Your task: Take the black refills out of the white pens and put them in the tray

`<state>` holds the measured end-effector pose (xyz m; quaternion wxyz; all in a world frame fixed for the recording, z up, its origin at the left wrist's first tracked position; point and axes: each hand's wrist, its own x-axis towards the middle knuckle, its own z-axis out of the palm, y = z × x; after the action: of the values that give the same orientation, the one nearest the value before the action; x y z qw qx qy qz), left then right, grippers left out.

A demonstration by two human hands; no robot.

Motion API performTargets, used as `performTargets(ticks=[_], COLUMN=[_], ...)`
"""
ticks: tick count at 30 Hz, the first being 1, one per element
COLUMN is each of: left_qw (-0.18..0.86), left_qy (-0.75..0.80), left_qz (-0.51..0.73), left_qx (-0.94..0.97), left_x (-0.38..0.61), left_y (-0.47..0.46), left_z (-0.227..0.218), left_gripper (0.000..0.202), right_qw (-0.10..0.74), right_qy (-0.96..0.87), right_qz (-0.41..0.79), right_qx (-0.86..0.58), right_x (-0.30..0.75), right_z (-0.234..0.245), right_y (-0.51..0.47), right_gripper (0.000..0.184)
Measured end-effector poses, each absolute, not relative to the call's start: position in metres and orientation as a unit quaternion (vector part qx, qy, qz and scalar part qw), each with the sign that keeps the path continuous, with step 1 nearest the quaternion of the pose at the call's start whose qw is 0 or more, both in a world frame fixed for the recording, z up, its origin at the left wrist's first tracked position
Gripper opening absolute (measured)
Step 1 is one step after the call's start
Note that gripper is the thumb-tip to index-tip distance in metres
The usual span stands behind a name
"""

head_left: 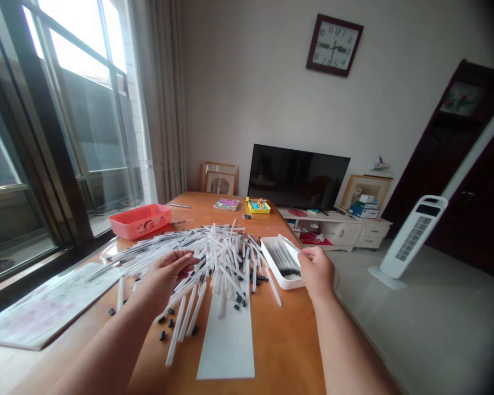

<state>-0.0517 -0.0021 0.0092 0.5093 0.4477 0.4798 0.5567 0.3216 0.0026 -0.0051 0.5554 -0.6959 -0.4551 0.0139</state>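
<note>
My right hand (318, 270) is closed on a slim whitish pen (287, 241), held slanting over the white tray (265, 257). Inside that tray lies a row of clear pens (283, 255) with dark ends. Over the left side of a large pile of white, translucent pen barrels (226, 247) is my left hand (168, 274), its fingers curled together; whatever they may hold is too small to make out. Small black caps (162, 335) are scattered around the pile. Beneath part of it runs a pale paper strip (226, 351) on the wooden table.
A pink plastic basket (142, 220) stands at the table's left edge, with a large printed sheet (37, 312) nearer me. Towards the far end are a yellow box (258, 207), a small book (226, 204) and a pen (180, 206). A tower fan (411, 241) stands on the floor at right.
</note>
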Motion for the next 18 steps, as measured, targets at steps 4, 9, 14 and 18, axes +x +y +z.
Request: performTargets(ticks=[4,9,14,18], left_qw=[0.497,0.489,0.481,0.454], left_qy=[0.492,0.5,0.506,0.522], left_qz=[0.574,0.591,0.611,0.616], left_qx=[0.426,0.402,0.374,0.378], left_x=[-0.062,-0.071,-0.074,-0.076], left_y=[0.004,0.009,0.011,0.011], left_z=[0.005,0.003,0.003,0.004], left_gripper=[0.04,0.038,0.033,0.038], right_qw=[0.404,0.357,0.305,0.303], right_qy=[-0.475,-0.492,-0.506,-0.509], right_qz=[-0.005,-0.01,-0.038,-0.046], right_qx=[-0.782,-0.794,-0.806,-0.804], right_x=[0.323,0.317,0.314,0.315], right_z=[-0.006,-0.008,-0.013,-0.013], right_y=[0.002,0.003,0.006,0.006], right_gripper=[0.02,0.017,0.017,0.023])
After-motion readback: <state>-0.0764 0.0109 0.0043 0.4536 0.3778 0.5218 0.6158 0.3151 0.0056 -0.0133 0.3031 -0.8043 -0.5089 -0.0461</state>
